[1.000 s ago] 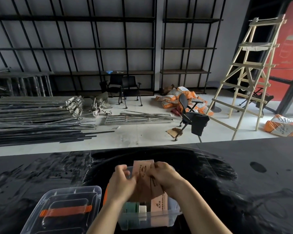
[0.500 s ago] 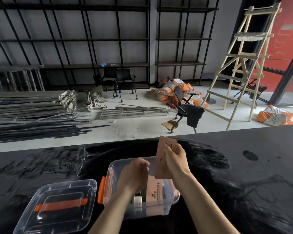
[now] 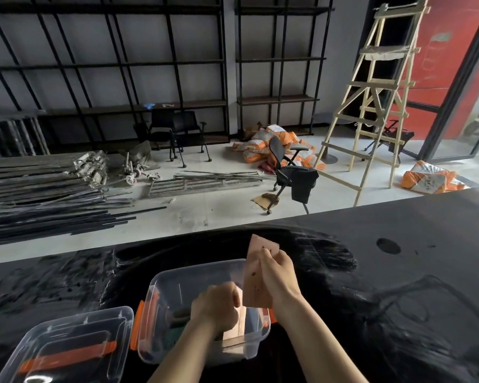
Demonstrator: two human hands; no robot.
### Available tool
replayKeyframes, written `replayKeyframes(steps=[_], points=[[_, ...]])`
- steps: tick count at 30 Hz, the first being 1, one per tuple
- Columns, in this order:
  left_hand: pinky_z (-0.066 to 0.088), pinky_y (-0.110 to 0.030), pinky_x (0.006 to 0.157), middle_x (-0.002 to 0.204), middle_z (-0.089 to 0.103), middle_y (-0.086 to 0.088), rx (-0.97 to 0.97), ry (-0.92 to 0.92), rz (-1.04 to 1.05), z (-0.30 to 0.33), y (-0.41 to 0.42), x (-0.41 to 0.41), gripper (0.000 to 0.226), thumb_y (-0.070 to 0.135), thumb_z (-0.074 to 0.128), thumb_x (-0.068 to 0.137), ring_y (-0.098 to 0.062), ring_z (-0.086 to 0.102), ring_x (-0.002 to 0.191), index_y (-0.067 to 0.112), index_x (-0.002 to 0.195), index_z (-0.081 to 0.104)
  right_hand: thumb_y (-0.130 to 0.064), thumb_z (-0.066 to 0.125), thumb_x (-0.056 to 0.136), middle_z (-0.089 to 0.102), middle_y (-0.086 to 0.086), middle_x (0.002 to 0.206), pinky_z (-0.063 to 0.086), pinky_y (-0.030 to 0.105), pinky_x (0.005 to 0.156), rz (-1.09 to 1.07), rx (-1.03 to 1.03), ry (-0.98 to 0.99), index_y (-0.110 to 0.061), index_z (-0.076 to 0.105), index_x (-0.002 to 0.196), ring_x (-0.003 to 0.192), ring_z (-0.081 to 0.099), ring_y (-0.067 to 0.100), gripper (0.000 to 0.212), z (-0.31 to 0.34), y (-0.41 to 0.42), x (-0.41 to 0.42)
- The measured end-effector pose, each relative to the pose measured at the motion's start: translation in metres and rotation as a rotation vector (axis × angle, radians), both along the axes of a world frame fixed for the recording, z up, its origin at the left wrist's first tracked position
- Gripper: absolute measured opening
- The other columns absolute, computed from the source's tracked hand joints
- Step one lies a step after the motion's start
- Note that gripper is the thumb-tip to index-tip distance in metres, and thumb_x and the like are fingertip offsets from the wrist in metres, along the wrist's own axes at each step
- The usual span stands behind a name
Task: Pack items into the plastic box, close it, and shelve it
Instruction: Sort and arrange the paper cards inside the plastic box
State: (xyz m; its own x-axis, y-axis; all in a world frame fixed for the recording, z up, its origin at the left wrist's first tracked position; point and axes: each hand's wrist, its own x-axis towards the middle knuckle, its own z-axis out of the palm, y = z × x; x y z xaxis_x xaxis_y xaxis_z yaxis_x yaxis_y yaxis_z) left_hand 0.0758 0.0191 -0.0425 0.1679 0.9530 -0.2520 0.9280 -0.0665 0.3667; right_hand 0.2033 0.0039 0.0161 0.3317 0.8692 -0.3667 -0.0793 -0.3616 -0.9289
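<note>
Clear rectangular plastic box (image 3: 161, 297) sits open on the black table (image 3: 398, 299); the left hand (image 3: 215, 308) reaches inside, fist curled, contents unclear, while the right hand (image 3: 278, 275) grips a flat pinkish-brown cardboard packet (image 3: 256, 283) upright above it.

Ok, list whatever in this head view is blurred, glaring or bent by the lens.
Head view: the left hand inside the plastic box is motion-smeared, so the box contents read as blur; the brown card in the right hand is sharper; daylight streaks glare across the black table; the wide lens bows the table edge and tilts the ladder and shelves; the lid stretches at the corner.
</note>
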Motion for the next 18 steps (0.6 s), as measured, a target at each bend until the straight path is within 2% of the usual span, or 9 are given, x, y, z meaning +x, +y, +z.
replayKeyframes(steps=[2,4,7,9,12,13,15,16,18], points=[[0.055,-0.032,0.076,0.092,0.068,0.008,0.018,-0.108,0.041,0.017,0.004,-0.013,0.019,0.015,0.050,0.084,-0.013,0.065,0.083,0.029,0.095,0.057,-0.034,0.052,0.091,0.068,0.016,0.102,0.058,0.048,0.084,0.025,-0.031,0.010,-0.015,0.058,0.108,0.094,0.068,0.034,0.027,0.004,0.002,0.003],[0.053,-0.033,0.069,0.089,0.068,0.005,0.099,-0.330,0.141,0.033,0.006,-0.028,0.008,0.021,0.052,0.090,-0.014,0.066,0.079,0.028,0.095,0.052,-0.032,0.050,0.094,0.068,0.015,0.097,0.058,0.044,0.078,0.055,-0.039,0.024,-0.014,0.060,0.103,0.088,0.068,0.033,0.023,0.010,0.005,0.004],[0.057,-0.040,0.070,0.093,0.071,-0.001,0.204,-0.739,0.242,0.054,0.004,-0.041,0.030,0.020,0.063,0.089,-0.021,0.071,0.082,0.032,0.107,0.042,-0.022,0.052,0.096,0.068,0.010,0.078,0.054,0.029,0.057,0.134,-0.011,0.065,-0.010,0.066,0.093,0.066,0.066,0.022,0.019,0.017,0.007,-0.006],[0.056,-0.040,0.075,0.100,0.072,-0.009,0.169,-0.904,0.286,0.060,0.005,-0.039,0.038,0.018,0.063,0.092,-0.023,0.070,0.086,0.032,0.114,0.035,-0.015,0.055,0.093,0.065,0.006,0.067,0.051,0.024,0.050,0.179,0.017,0.099,-0.008,0.066,0.083,0.054,0.062,0.016,0.016,0.020,0.006,-0.022],[0.053,-0.040,0.088,0.111,0.070,-0.012,0.166,-0.954,0.356,0.059,0.003,-0.034,0.024,0.018,0.050,0.098,-0.020,0.066,0.096,0.026,0.118,0.041,-0.016,0.059,0.085,0.066,0.008,0.071,0.056,0.038,0.064,0.205,0.033,0.092,-0.007,0.064,0.089,0.064,0.064,0.022,0.011,0.016,0.011,-0.041],[0.052,-0.044,0.093,0.111,0.070,-0.010,0.146,-0.993,0.378,0.057,0.001,-0.032,0.018,0.027,0.049,0.097,-0.020,0.066,0.099,0.025,0.114,0.050,-0.019,0.058,0.084,0.067,0.008,0.075,0.056,0.041,0.068,0.211,0.044,0.100,-0.009,0.064,0.091,0.070,0.065,0.024,0.014,0.015,0.011,-0.044],[0.051,-0.049,0.097,0.109,0.073,-0.006,0.058,-1.042,0.389,0.056,-0.008,-0.029,0.032,0.053,0.047,0.093,-0.021,0.068,0.103,0.027,0.104,0.062,-0.032,0.052,0.084,0.069,0.008,0.086,0.059,0.045,0.081,0.224,0.053,0.080,-0.016,0.061,0.091,0.082,0.068,0.025,0.020,0.008,0.014,-0.049],[0.052,-0.049,0.096,0.109,0.073,-0.006,0.021,-1.035,0.363,0.056,-0.012,-0.026,0.037,0.056,0.045,0.095,-0.021,0.069,0.103,0.023,0.105,0.060,-0.039,0.049,0.082,0.070,0.008,0.092,0.058,0.049,0.089,0.237,0.050,0.063,-0.022,0.060,0.090,0.089,0.069,0.026,0.023,0.005,0.015,-0.051],[0.056,-0.047,0.093,0.111,0.072,-0.008,0.014,-1.023,0.287,0.056,-0.016,-0.021,0.034,0.044,0.044,0.100,-0.018,0.070,0.101,0.012,0.112,0.049,-0.045,0.046,0.077,0.071,0.009,0.096,0.055,0.057,0.095,0.252,0.051,0.072,-0.028,0.059,0.091,0.096,0.069,0.029,0.025,0.001,0.014,-0.053]])
